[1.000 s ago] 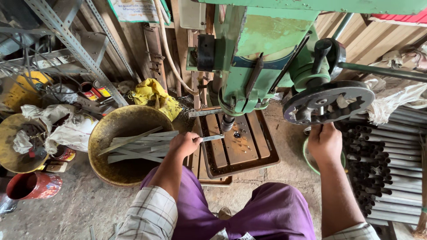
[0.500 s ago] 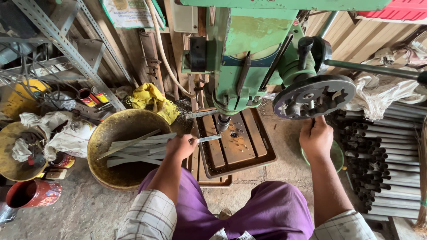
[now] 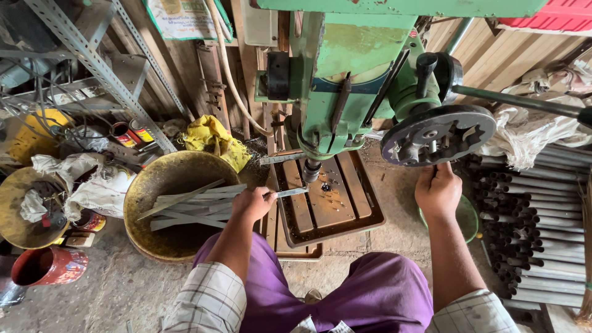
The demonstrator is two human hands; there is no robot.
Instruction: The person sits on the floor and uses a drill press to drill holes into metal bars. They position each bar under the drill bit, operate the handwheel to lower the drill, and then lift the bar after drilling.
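My left hand [image 3: 251, 204] grips a flat grey metal strip [image 3: 291, 193], its free end lying on the brown slotted table [image 3: 336, 203] of a green drill press [image 3: 345, 74], just left of the drill bit [image 3: 311, 171]. My right hand [image 3: 438, 191] is raised under the black spoked feed wheel [image 3: 438, 132] on the machine's right side and grips a handle there; the fingers hide what they hold. Both forearms come out of checked sleeves over purple trousers.
A round yellow-brown basin [image 3: 179, 216] with several more flat metal strips sits left of the machine. Stacked dark pipes [image 3: 536, 228] lie at the right. A yellow cloth [image 3: 209, 139], cans, a red pot [image 3: 49, 265], a second pan [image 3: 24, 209] and a slotted-angle rack [image 3: 92, 55] crowd the left.
My right hand has risen from low beside the pipes up to the underside of the feed wheel. My left hand stays at the machine table with the strip.
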